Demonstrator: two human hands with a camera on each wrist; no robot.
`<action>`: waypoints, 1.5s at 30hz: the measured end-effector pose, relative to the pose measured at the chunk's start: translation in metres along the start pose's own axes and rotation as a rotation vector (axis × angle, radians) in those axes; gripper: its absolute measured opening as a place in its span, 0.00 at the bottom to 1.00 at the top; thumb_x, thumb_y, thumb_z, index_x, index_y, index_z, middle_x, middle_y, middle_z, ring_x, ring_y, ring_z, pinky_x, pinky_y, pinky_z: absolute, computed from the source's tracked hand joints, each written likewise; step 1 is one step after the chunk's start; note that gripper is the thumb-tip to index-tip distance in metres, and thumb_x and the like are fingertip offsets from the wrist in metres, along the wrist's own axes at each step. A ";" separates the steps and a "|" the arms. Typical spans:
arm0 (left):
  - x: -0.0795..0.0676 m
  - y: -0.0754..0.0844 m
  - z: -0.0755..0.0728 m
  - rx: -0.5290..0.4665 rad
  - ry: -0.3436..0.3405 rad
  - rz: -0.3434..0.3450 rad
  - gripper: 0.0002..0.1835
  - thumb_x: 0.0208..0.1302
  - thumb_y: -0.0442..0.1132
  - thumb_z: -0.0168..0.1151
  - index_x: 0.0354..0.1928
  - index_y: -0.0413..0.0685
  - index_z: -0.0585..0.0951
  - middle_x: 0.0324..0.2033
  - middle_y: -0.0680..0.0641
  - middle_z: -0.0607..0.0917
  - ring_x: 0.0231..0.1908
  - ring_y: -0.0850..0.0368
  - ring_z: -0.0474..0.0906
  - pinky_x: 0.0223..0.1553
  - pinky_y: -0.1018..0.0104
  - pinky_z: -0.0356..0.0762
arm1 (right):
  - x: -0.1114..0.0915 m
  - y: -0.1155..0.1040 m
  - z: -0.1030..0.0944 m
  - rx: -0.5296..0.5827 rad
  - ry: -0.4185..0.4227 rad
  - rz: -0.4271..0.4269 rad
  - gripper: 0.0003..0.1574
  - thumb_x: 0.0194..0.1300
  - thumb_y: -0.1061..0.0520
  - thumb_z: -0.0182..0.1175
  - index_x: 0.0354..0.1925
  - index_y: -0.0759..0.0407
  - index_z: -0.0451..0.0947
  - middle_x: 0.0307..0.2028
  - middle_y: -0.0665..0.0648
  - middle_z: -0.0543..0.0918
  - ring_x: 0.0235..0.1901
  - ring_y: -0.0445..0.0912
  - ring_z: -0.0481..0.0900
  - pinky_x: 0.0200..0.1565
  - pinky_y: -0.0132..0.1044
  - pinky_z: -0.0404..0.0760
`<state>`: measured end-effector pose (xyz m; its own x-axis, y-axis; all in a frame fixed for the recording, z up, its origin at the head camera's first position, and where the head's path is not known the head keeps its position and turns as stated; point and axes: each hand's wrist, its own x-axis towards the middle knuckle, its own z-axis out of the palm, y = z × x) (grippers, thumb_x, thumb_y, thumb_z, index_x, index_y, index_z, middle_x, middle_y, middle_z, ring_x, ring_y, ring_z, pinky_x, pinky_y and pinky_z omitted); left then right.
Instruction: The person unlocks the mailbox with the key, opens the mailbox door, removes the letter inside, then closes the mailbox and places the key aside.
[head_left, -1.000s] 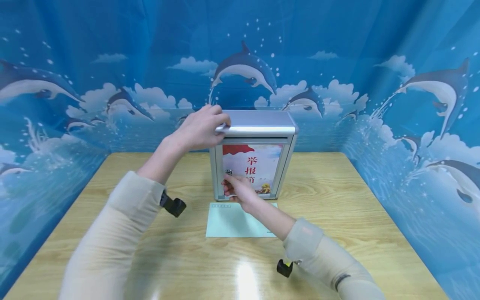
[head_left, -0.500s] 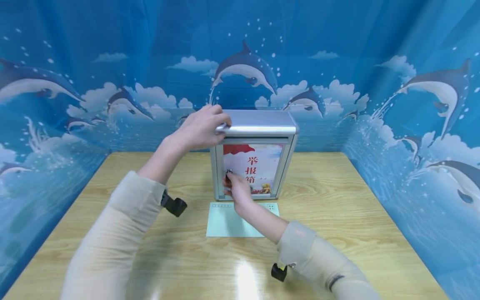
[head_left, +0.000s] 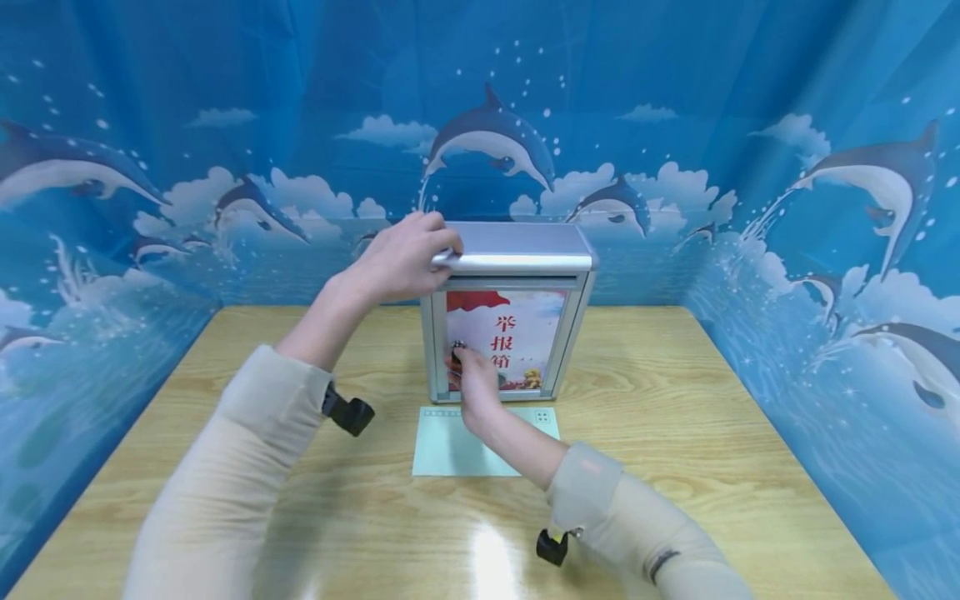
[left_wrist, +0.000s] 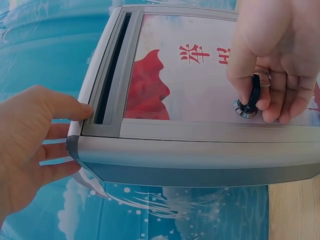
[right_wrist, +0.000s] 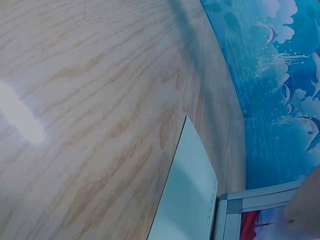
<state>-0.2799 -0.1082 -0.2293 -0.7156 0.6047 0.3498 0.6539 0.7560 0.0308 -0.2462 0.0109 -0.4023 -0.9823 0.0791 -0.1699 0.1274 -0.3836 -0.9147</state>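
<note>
A silver metal letter box stands upright on the table, its front poster showing red characters and a slot along the top. At its upper left corner my left hand holds on, thumb on the front rim and fingers against the top, as the left wrist view shows. My right hand pinches a black-headed key between thumb and forefinger. The key sits in the round chrome lock on the box's front. A ring hangs by the key, among the fingers. In the right wrist view only a blurred bit of hand shows.
A pale green envelope lies flat on the wooden table, right before the box and partly under my right forearm. Blue dolphin-print curtains enclose the back and both sides.
My right hand has turned at the lock, its wrist and forearm swinging to the left. More of the envelope's right end shows. My left hand and the box have stayed in place.
</note>
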 end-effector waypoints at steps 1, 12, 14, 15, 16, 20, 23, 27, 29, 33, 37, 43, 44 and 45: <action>0.000 0.000 0.000 -0.002 -0.001 0.000 0.11 0.59 0.35 0.60 0.45 0.47 0.80 0.38 0.46 0.75 0.39 0.50 0.67 0.38 0.59 0.70 | 0.000 0.001 0.000 0.012 0.003 -0.001 0.16 0.66 0.64 0.46 0.48 0.74 0.70 0.30 0.54 0.75 0.34 0.44 0.73 0.50 0.42 0.73; 0.000 -0.002 0.000 -0.008 0.008 0.006 0.12 0.58 0.35 0.60 0.45 0.47 0.80 0.38 0.46 0.75 0.39 0.50 0.67 0.39 0.58 0.70 | -0.005 -0.001 -0.001 0.091 -0.019 0.000 0.08 0.58 0.65 0.46 0.26 0.60 0.71 0.22 0.51 0.76 0.28 0.43 0.75 0.43 0.39 0.74; 0.000 -0.001 0.001 -0.010 0.006 0.004 0.12 0.59 0.35 0.60 0.45 0.47 0.80 0.38 0.46 0.75 0.39 0.50 0.67 0.39 0.58 0.70 | -0.007 -0.003 -0.004 0.074 -0.056 0.024 0.08 0.58 0.65 0.46 0.25 0.59 0.70 0.20 0.51 0.76 0.25 0.42 0.75 0.39 0.36 0.75; 0.000 -0.001 0.001 -0.010 0.007 0.004 0.12 0.59 0.35 0.60 0.45 0.47 0.80 0.38 0.46 0.75 0.39 0.50 0.67 0.39 0.58 0.70 | -0.008 -0.004 -0.006 0.052 -0.083 0.038 0.09 0.59 0.64 0.46 0.25 0.59 0.70 0.20 0.51 0.76 0.24 0.41 0.75 0.37 0.35 0.76; 0.000 -0.001 0.002 -0.011 0.010 0.005 0.12 0.59 0.35 0.60 0.46 0.47 0.80 0.39 0.46 0.75 0.39 0.50 0.67 0.39 0.58 0.70 | -0.008 -0.005 -0.008 0.025 -0.116 0.051 0.10 0.61 0.63 0.45 0.25 0.59 0.70 0.20 0.52 0.76 0.23 0.41 0.74 0.35 0.34 0.76; -0.001 -0.001 0.003 -0.012 0.025 0.012 0.12 0.59 0.35 0.60 0.46 0.46 0.80 0.39 0.46 0.75 0.39 0.49 0.67 0.39 0.58 0.69 | -0.009 -0.008 -0.020 -0.160 -0.282 0.100 0.12 0.66 0.61 0.45 0.27 0.64 0.71 0.21 0.53 0.76 0.22 0.41 0.76 0.30 0.32 0.78; -0.002 -0.001 0.004 -0.014 0.033 0.014 0.13 0.59 0.35 0.60 0.47 0.46 0.79 0.40 0.46 0.75 0.39 0.49 0.66 0.39 0.58 0.69 | -0.008 -0.011 -0.030 -0.304 -0.403 0.143 0.14 0.68 0.59 0.46 0.34 0.70 0.72 0.23 0.54 0.77 0.24 0.42 0.77 0.30 0.33 0.79; -0.002 -0.001 0.004 -0.016 0.038 0.008 0.13 0.60 0.36 0.59 0.47 0.46 0.79 0.40 0.46 0.75 0.40 0.49 0.66 0.40 0.58 0.69 | -0.007 -0.017 -0.049 -0.403 -0.507 0.225 0.19 0.69 0.58 0.47 0.46 0.75 0.71 0.27 0.55 0.78 0.27 0.42 0.79 0.34 0.34 0.80; -0.002 -0.001 0.004 -0.015 0.040 0.005 0.13 0.60 0.36 0.59 0.47 0.46 0.79 0.41 0.46 0.75 0.40 0.49 0.66 0.40 0.58 0.69 | -0.005 -0.020 -0.060 -0.423 -0.539 0.261 0.21 0.69 0.59 0.48 0.51 0.77 0.70 0.28 0.56 0.80 0.28 0.42 0.80 0.36 0.35 0.80; -0.003 0.000 0.004 -0.016 0.035 0.002 0.13 0.60 0.36 0.59 0.48 0.46 0.79 0.41 0.46 0.75 0.41 0.49 0.66 0.41 0.58 0.69 | -0.003 -0.028 -0.085 -0.481 -0.596 0.273 0.24 0.69 0.60 0.49 0.54 0.79 0.67 0.31 0.56 0.81 0.30 0.43 0.80 0.40 0.38 0.80; -0.003 0.000 0.003 -0.008 0.025 0.000 0.13 0.60 0.36 0.59 0.48 0.46 0.78 0.41 0.46 0.75 0.41 0.49 0.66 0.41 0.58 0.69 | 0.001 -0.034 -0.115 -0.534 -0.627 0.237 0.20 0.68 0.62 0.49 0.50 0.79 0.71 0.29 0.56 0.81 0.29 0.42 0.80 0.37 0.35 0.80; -0.001 -0.001 0.003 -0.004 0.020 0.009 0.13 0.60 0.36 0.58 0.48 0.46 0.78 0.40 0.46 0.74 0.41 0.50 0.65 0.41 0.58 0.69 | 0.005 -0.042 -0.160 -0.640 -0.606 0.234 0.16 0.67 0.61 0.51 0.43 0.76 0.74 0.27 0.58 0.79 0.23 0.40 0.76 0.29 0.29 0.78; -0.001 -0.001 0.003 -0.005 0.019 0.010 0.13 0.60 0.36 0.58 0.48 0.46 0.78 0.40 0.46 0.74 0.41 0.49 0.65 0.41 0.58 0.69 | 0.005 -0.043 -0.167 -0.657 -0.589 0.243 0.16 0.67 0.61 0.51 0.43 0.76 0.74 0.26 0.58 0.79 0.22 0.39 0.76 0.28 0.29 0.78; -0.001 -0.001 0.003 -0.006 0.018 0.010 0.13 0.60 0.36 0.58 0.48 0.46 0.78 0.40 0.46 0.74 0.41 0.49 0.65 0.41 0.58 0.69 | 0.006 -0.044 -0.174 -0.675 -0.567 0.253 0.15 0.67 0.61 0.51 0.43 0.76 0.74 0.26 0.58 0.79 0.22 0.39 0.76 0.27 0.28 0.77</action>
<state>-0.2812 -0.1088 -0.2324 -0.7045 0.6076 0.3668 0.6624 0.7484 0.0326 -0.2335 0.1881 -0.4265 -0.8116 -0.4661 -0.3522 0.2262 0.3052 -0.9251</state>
